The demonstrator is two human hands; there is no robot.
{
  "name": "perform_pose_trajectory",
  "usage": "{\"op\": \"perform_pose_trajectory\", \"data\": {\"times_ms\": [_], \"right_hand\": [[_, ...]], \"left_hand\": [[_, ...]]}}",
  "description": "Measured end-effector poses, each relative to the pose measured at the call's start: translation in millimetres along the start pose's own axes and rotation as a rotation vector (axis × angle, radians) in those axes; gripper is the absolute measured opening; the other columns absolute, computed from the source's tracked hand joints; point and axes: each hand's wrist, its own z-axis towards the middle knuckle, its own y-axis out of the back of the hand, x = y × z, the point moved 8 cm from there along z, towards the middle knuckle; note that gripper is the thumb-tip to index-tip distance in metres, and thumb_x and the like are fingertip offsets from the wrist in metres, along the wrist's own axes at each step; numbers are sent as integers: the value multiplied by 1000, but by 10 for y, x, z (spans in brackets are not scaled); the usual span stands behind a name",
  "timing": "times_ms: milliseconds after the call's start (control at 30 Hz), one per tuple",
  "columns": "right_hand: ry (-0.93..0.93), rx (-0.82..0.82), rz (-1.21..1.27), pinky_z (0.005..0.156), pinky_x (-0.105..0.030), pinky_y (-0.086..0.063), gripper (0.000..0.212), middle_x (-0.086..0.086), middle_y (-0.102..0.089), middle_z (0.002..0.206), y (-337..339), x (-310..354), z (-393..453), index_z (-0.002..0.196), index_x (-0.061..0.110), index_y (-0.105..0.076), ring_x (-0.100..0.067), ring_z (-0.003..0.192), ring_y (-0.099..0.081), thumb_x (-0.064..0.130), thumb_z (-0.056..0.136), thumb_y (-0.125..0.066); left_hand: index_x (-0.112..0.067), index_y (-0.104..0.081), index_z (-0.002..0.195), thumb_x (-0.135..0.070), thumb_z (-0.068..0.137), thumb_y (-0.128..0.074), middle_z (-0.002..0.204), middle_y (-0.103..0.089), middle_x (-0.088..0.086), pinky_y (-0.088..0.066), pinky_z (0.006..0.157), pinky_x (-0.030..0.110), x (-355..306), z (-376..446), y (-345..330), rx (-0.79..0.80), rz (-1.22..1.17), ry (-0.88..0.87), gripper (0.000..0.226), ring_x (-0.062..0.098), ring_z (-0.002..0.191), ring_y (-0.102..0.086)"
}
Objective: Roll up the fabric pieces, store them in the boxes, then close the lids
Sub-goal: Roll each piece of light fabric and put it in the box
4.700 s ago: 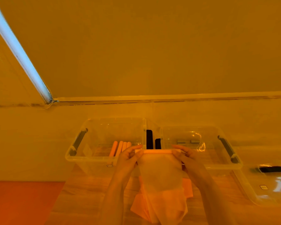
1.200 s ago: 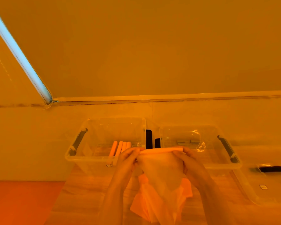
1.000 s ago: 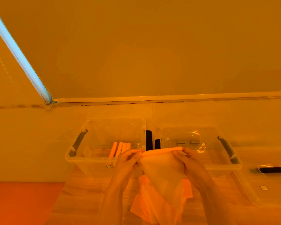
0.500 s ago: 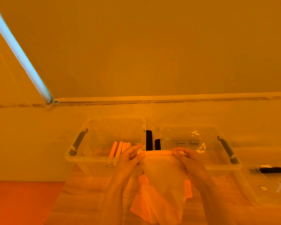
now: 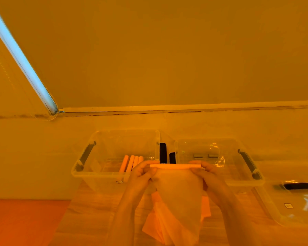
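Two clear boxes stand side by side on the wooden desk (image 5: 89, 215) against the wall. We see the left box (image 5: 114, 174) holding four rolled orange pieces (image 5: 131, 163) on its floor; the right box (image 5: 238, 181) shows no rolls that we can make out. A clear lid (image 5: 295, 206) with a dark handle lies at the far right. More orange fabric pieces (image 5: 205, 208) lie on the desk, largely hidden by the hanging sheet. We hold the fabric piece (image 5: 180, 196) above the desk, in front of the gap between the boxes. Its top edge is wound into a thin roll (image 5: 175, 166). The left hand (image 5: 140, 176) pinches the roll's left end, the right hand (image 5: 208, 178) its right end, fingers (image 5: 196, 163) curled over the top.
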Motion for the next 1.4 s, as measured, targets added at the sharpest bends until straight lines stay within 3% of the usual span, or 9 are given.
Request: {"op": "perform_pose_trajectory", "data": {"times_ms": [133,233,467,633,800,967,1067,1267,1400], "right_hand": [[10,-19,35,76,-43,-53,21,-9,-62,109,-8,-12,32,97,19,-70,-31,101,-59,31,81,-67],[23,-38,-83,78,-42,-56,22,-6,-61,112,13,-32,59,104,26,-67,-30,100,-61,34,84,-66],[-1,3,-89,81,-47,-56,24,-10,-66,110,41,-121,74,110,23,-68,-31,99,-65,31,88,-62],[22,26,-104,78,-47,-58,23,-10,-67,110,8,-97,90,110,24,-65,-30,96,-67,31,89,-62],[-1,6,10,74,-40,-54,22,-10,-61,113,-21,-59,96,108,18,-67,-32,103,-59,25,88,-63],[24,-1,-73,81,-43,-57,25,-5,-59,115,-9,-75,128,114,26,-65,-28,104,-60,27,89,-64],[-16,43,-82,88,-49,-55,30,-11,-63,117,-28,-139,146,116,23,-65,-30,105,-62,25,86,-65],[15,64,-128,74,-42,-59,26,-10,-64,114,-66,-122,116,116,23,-64,-31,102,-64,26,91,-60],[-9,54,-55,71,-35,-57,23,-11,-64,114,-68,-106,110,113,21,-66,-30,102,-63,17,91,-61]], "left_hand": [[-13,-64,97,-1,95,-46,65,-59,-42,-45,87,46,-56,-31,-26,4,-23,-14,22,-26,65,-53],[-13,-63,107,-2,94,-52,79,-57,-30,-48,89,44,-70,-31,-21,-16,45,-40,21,-32,63,-47],[-21,-71,91,-14,91,-59,97,-63,-6,-58,80,40,78,98,91,-32,94,29,13,13,90,-63],[-10,-65,104,1,91,-55,78,-53,-33,-46,93,47,-68,-7,6,-40,-1,0,20,-24,66,-53],[-10,-63,99,-1,94,-50,60,-52,-48,-42,96,49,-82,12,-5,-26,-33,-12,17,-30,62,-48],[-4,-65,111,-1,91,-57,75,-52,-33,-45,95,48,-25,58,49,-53,9,-23,22,-27,63,-52],[-11,-66,94,-3,92,-56,81,-42,-25,-47,93,43,14,96,58,-51,44,-20,13,-27,60,-50],[-31,-69,94,-28,95,-56,102,-58,-13,-50,91,56,198,187,146,-41,80,49,13,21,101,-58],[-30,-72,89,-14,93,-57,107,-63,-11,-49,93,50,215,196,132,-29,25,65,22,11,98,-59]]}}
